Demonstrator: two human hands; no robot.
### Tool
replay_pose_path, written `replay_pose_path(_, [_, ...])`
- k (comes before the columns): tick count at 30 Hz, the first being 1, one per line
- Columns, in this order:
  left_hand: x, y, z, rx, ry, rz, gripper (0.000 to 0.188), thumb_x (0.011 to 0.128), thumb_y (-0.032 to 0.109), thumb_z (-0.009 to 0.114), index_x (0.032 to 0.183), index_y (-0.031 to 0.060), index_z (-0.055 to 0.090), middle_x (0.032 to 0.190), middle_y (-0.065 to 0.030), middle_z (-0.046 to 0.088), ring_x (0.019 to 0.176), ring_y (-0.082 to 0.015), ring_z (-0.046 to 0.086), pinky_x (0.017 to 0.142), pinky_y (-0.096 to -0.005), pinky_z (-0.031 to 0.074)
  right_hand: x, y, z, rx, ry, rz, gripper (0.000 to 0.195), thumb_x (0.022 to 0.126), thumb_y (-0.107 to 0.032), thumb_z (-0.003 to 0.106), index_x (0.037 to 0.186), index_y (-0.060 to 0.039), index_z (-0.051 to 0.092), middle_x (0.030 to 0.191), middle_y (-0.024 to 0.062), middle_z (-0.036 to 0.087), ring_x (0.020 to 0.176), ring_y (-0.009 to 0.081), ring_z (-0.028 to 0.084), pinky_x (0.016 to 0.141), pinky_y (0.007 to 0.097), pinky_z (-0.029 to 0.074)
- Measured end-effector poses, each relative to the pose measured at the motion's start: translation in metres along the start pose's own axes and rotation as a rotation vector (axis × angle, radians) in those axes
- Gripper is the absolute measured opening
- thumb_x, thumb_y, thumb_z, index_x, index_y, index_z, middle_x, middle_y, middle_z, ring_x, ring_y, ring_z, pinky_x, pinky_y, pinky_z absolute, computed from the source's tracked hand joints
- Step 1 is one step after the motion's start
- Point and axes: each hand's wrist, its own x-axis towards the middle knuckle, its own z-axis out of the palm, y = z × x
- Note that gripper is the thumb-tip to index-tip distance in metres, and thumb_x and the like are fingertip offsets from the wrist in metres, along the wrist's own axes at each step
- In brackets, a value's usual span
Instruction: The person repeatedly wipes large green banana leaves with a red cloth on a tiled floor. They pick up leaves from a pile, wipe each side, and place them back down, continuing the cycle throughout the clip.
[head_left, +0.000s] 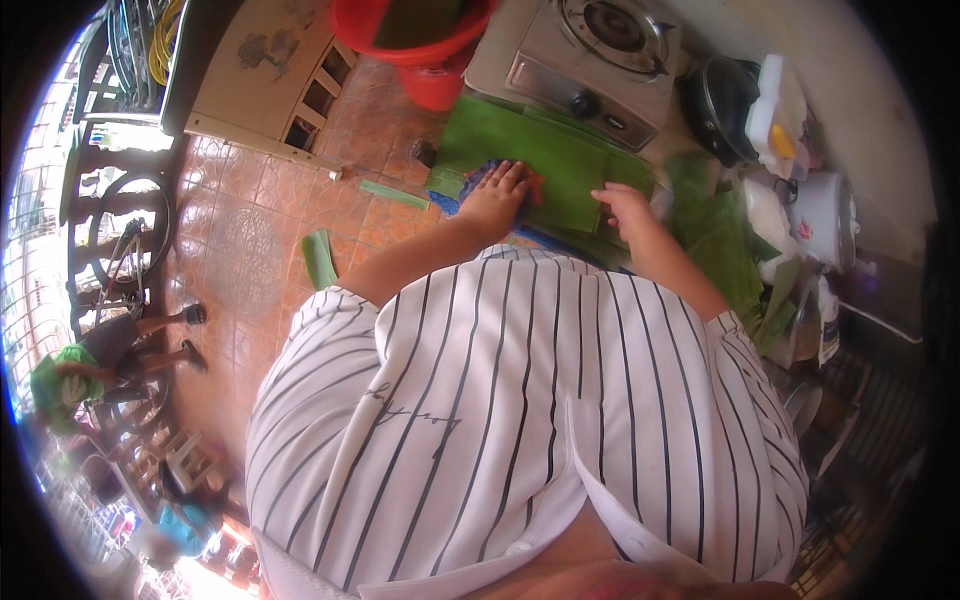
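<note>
My left hand (495, 196) presses down over a bunched dark blue cloth (480, 174) with orange showing at its right side. Under the cloth lies a broad green banana leaf piece (559, 184), stacked on other leaf pieces. At the right part of the stack is my right hand (626, 208), its index finger stretched out over the leaf and the other fingers partly curled. Nothing is visible in its grasp; whether it presses on the leaf cannot be told. More banana leaves (712, 247) lie in a loose heap to the right.
Beyond the leaves stands a gas stove (585, 82), with a red basin (409, 52) to its left. A dark pot (720, 105) and a white pot (821, 217) stand at the right. Leaf scraps (320, 259) lie on the tiled floor (247, 262). A person (75, 375) is at the far left.
</note>
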Motion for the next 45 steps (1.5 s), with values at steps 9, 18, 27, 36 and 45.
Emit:
replay_pose_path(9, [-0.009, -0.035, 0.001, -0.017, 0.076, -0.009, 0.057, 0.088, 0.013, 0.062, 0.142, 0.0087, 0.046, 0.158, -0.0156, 0.032, 0.149, -0.0338, 0.027, 0.121, -0.0442, 0.025, -0.037, -0.011, 0.015, 0.325, -0.019, -0.095, 0.031, 0.083, -0.015, 0.079, 0.108, -0.0066, 0.062, 0.098, 0.0041, 0.067, 0.088, 0.0178, 0.062, 0.077, 0.0345, 0.047])
replay_pose_path(18, [-0.05, -0.069, -0.041, -0.185, 0.098, -0.202, 0.052, 0.089, 0.005, 0.057, 0.14, 0.0045, 0.047, 0.151, -0.0187, 0.04, 0.133, -0.0408, 0.045, 0.107, -0.0468, 0.043, -0.098, -0.026, -0.15, -0.307, 0.633, -0.532, 0.041, 0.094, -0.02, 0.069, 0.128, 0.0012, 0.06, 0.113, 0.012, 0.069, 0.103, 0.0167, 0.063, 0.094, 0.0302, 0.047])
replay_pose_path(27, [-0.015, -0.05, -0.054, -0.259, 0.188, -0.13, 0.056, 0.09, 0.011, 0.059, 0.143, 0.0057, 0.044, 0.152, -0.0176, 0.04, 0.142, -0.0361, 0.037, 0.116, -0.0444, 0.035, -0.2, -0.04, -0.221, 0.225, 0.661, -0.574, 0.033, 0.1, -0.016, 0.058, 0.13, -0.0015, 0.061, 0.119, 0.0097, 0.068, 0.105, 0.0179, 0.063, 0.093, 0.0308, 0.05])
replay_pose_path(36, [0.04, 0.002, 0.005, 0.051, -0.06, 0.424, 0.057, 0.088, 0.012, 0.061, 0.144, 0.0138, 0.047, 0.157, -0.0121, 0.036, 0.149, -0.0288, 0.027, 0.122, -0.0462, 0.022, -0.1, 0.037, -0.184, 0.545, 0.273, -0.025, 0.053, 0.097, -0.041, 0.061, 0.135, -0.0052, 0.054, 0.125, 0.0121, 0.065, 0.112, 0.0278, 0.063, 0.095, 0.0449, 0.053])
replay_pose_path(45, [0.026, -0.041, -0.013, -0.044, 0.023, 0.097, 0.054, 0.088, 0.026, 0.066, 0.138, 0.0108, 0.052, 0.155, -0.0118, 0.039, 0.146, -0.0316, 0.032, 0.121, -0.0443, 0.027, -0.067, 0.105, -0.09, 0.437, 0.437, -0.005, 0.042, 0.103, -0.034, 0.054, 0.118, 0.0035, 0.066, 0.107, 0.0116, 0.072, 0.096, 0.0224, 0.066, 0.086, 0.0332, 0.05])
